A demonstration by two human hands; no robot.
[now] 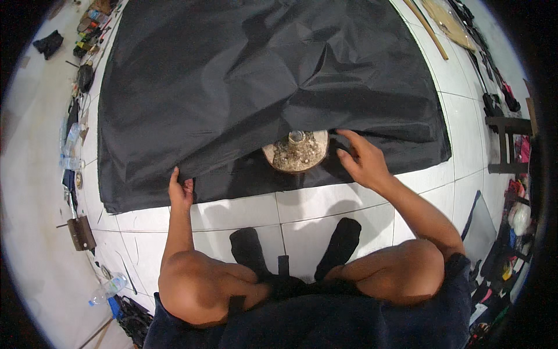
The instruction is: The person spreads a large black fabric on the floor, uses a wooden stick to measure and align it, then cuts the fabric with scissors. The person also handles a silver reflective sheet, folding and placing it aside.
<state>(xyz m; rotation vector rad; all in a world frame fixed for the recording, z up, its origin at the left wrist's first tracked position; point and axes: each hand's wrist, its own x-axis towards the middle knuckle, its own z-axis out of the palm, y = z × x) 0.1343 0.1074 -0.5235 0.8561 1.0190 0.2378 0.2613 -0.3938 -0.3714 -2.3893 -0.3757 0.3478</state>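
Observation:
A large black fabric sheet (232,75) lies spread over the white tiled floor (325,203). Its near edge is folded back over itself. My left hand (180,189) pinches the folded edge at the near left. My right hand (363,160) holds the fold's edge at the right, fingers bent over it. Between my hands a round, flat weight (296,152) with a speckled top and a small knob sits on the lower layer, half under the lifted fold. I squat, with my knees and black socks (340,244) below.
Tools, bottles and clutter line the floor's left edge (75,139). A clear plastic bottle (107,289) lies at the near left. Wooden sticks (427,26) lie far right. Dark furniture and bags (505,134) stand along the right side.

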